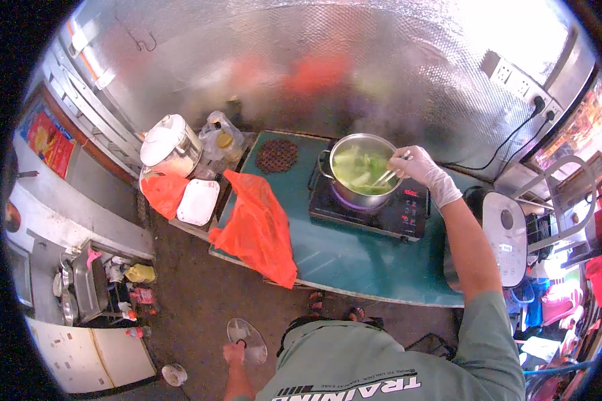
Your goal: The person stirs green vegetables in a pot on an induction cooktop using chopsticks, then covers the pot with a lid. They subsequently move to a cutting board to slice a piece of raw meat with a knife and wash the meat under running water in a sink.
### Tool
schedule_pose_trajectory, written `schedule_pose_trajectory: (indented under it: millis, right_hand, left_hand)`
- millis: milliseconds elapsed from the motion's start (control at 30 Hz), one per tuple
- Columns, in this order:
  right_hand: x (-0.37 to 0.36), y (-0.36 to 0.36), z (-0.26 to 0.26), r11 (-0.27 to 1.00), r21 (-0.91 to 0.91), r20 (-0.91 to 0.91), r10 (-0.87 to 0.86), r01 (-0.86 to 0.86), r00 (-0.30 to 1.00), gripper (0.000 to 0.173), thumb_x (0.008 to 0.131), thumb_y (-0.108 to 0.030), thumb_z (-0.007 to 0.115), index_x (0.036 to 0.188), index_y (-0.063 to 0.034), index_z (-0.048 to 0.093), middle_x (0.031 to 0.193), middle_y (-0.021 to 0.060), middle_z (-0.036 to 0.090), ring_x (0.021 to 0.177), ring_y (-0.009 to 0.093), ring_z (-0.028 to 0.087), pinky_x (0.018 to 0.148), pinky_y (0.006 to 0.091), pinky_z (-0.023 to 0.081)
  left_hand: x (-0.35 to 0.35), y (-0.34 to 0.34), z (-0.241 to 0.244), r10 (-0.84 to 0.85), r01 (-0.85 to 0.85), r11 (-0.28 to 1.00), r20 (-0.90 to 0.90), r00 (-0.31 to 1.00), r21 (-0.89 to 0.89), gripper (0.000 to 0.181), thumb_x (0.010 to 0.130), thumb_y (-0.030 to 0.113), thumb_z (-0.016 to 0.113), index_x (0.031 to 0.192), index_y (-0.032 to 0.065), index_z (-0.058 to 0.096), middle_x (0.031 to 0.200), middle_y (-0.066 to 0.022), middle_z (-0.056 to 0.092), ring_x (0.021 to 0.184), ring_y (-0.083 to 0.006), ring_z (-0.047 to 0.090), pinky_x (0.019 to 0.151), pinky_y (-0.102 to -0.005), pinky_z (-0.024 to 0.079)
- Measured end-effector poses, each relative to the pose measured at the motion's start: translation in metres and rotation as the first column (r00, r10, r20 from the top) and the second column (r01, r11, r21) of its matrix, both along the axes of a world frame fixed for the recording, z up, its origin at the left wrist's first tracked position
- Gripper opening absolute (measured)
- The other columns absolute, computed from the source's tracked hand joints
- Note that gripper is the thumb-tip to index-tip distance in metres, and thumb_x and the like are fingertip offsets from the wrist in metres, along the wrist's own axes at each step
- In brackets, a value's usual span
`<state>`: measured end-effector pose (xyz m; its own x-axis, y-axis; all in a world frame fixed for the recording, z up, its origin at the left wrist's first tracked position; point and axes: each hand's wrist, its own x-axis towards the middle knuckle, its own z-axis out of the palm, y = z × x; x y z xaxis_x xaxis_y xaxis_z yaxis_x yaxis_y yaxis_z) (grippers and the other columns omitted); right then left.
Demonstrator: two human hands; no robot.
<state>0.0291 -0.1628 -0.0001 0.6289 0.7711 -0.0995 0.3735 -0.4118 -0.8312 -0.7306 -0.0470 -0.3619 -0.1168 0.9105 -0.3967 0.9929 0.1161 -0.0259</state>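
In a clear plastic glove, my right hand grips a pair of chopsticks over a steel pot. Their tips dip into green leafy vegetables in liquid, and faint steam rises. The pot sits on a black electric cooktop with a purple glow beneath it and lit red digits on its panel. Down at my side, clear of the table, my bare left hand holds a round glass lid by its dark knob.
An orange plastic bag hangs over the front edge of the green table, near a brown woven trivet. A white rice cooker stands to the right. At left are a lidded steel pot and a white tray. Cords run from a wall socket strip.
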Motion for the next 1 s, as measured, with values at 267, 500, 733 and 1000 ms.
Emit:
schedule_pose_trajectory:
  millis: [267,500,733,1000]
  right_hand:
    - [-0.008,0.035,-0.074,0.982,0.18,-0.085,-0.045,0.06,0.995,0.023,0.085,-0.023,0.071,0.097,-0.0023,0.071,0.08,0.009,0.071,0.067,0.014,0.066,0.064,0.0302,0.054]
    - [-0.008,0.033,-0.053,0.931,0.231,0.336,-0.349,0.283,0.875,0.026,0.084,-0.03,0.068,0.089,-0.0052,0.073,0.084,0.0157,0.072,0.079,0.029,0.07,0.074,0.0371,0.054]
    - [0.006,0.013,0.003,0.955,0.252,-0.097,-0.132,0.153,0.986,0.02,0.086,-0.023,0.063,0.084,-0.006,0.073,0.072,0.0027,0.068,0.056,0.011,0.059,0.052,0.0258,0.048]
    - [-0.016,0.055,-0.076,0.955,0.263,-0.267,-0.065,0.138,0.962,0.017,0.089,-0.019,0.066,0.089,-0.0028,0.072,0.079,0.0049,0.071,0.065,0.011,0.063,0.057,0.0266,0.052]
  left_hand:
    - [0.029,0.004,0.037,0.022,-0.015,0.999,0.157,0.987,-0.048,0.051,0.073,0.044,0.064,0.085,-0.0046,0.072,0.085,-0.0261,0.069,0.082,-0.0395,0.069,0.078,-0.0457,0.054]
    - [0.018,0.007,0.024,-0.024,0.019,0.999,0.129,0.991,0.042,0.053,0.076,0.043,0.06,0.084,-0.0079,0.07,0.085,-0.0275,0.068,0.083,-0.0426,0.068,0.077,-0.0469,0.053]
    - [-0.022,0.011,-0.012,-0.212,0.208,0.977,0.116,0.97,0.045,0.057,0.08,0.048,0.057,0.086,-0.008,0.07,0.091,-0.0269,0.069,0.089,-0.0423,0.068,0.084,-0.0467,0.053]
    - [0.006,0.014,-0.002,-0.087,0.087,0.996,0.005,0.996,0.033,0.054,0.079,0.049,0.057,0.087,-0.0027,0.071,0.09,-0.0262,0.069,0.088,-0.0412,0.069,0.08,-0.0484,0.053]
